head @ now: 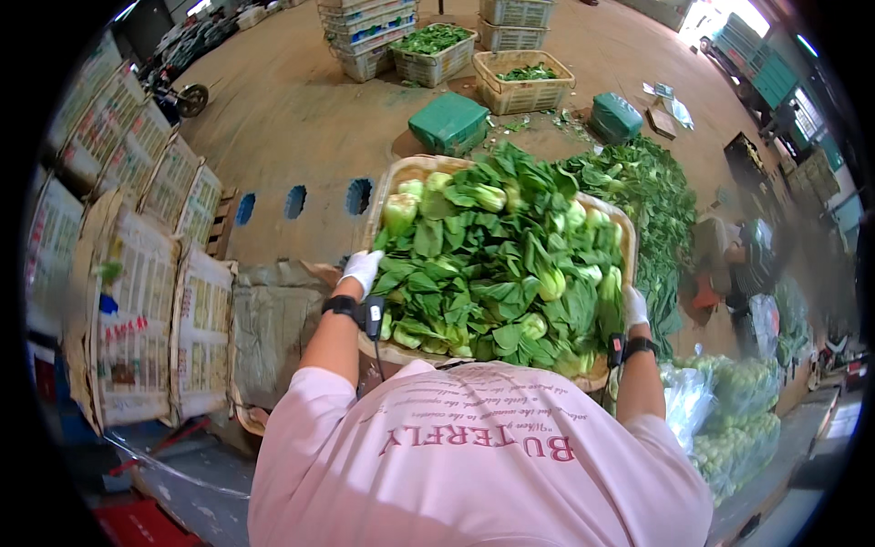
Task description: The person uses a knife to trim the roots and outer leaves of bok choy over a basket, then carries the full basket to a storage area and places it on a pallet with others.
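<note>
A wide plastic crate (625, 229) heaped with bok choy (472, 267) is right in front of my body. Its near rim comes close to my shirt. My left hand (362, 269), in a white glove, grips the crate's left side. On the opposite side my gloved right hand (635, 306) holds the rim, its fingers mostly hidden. Leafy tops fill the middle of the crate, with pale stems showing around the edges. What supports the crate from below is hidden.
Stacked crates (140, 314) rise at my left. Loose leafy greens (649, 184) are piled beyond the crate's right side, near a person (752, 263). Bagged vegetables (738, 417) sit at lower right. Ahead are two green bundles (449, 123) (616, 117) and a yellowish crate (523, 96).
</note>
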Demonstrator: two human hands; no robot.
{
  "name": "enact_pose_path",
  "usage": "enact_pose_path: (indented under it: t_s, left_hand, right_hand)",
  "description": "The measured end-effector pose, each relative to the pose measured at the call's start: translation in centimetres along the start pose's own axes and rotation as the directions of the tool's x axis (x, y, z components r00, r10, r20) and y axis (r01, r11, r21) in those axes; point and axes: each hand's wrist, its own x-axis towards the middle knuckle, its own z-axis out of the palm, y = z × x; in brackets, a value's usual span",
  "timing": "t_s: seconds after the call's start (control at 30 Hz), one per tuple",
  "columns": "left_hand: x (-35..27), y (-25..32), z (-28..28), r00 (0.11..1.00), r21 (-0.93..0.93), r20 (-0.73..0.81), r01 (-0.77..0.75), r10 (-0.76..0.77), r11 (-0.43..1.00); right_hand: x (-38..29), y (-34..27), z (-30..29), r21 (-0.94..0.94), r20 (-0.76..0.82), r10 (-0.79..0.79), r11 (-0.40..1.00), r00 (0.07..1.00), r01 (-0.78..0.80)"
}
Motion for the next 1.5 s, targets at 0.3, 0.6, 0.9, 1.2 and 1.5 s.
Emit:
enact_pose_path:
  t_s: [0.3, 0.6, 0.9, 1.2, 1.5]
  left_hand:
    - [10.4, 13.1, 7.9, 0.93, 0.191, 0.34, -0.216, 0.142, 0.958]
    - [19.9, 18.9, 10.3, 0.856, 0.194, 0.479, -0.32, 0.196, 0.927]
    - [31.0, 29.9, 8.7, 0.785, 0.24, 0.584, -0.41, 0.207, 0.88]
    - [33.2, 37.7, 9.2, 0.723, 0.264, 0.655, -0.489, 0.218, 0.831]
    - [24.6, 37.2, 9.8, 0.753, 0.366, 0.549, -0.607, 0.364, 0.705]
  right_hand:
    - [-7.1, 7.7, -7.3, 0.125, -0.35, 0.234, 0.971, 0.907, -0.202]
    - [-6.5, 8.3, -3.8, 0.213, -0.502, 0.348, 0.937, 0.792, -0.277]
    - [-8.6, -0.4, 3.8, 0.394, -0.492, 0.498, 0.859, 0.714, -0.327]
    - [-7.4, -3.4, 11.7, 0.539, -0.563, 0.541, 0.813, 0.624, -0.219]
    - [-7.2, 0.7, 4.3, 0.588, -0.427, 0.56, 0.769, 0.71, -0.252]
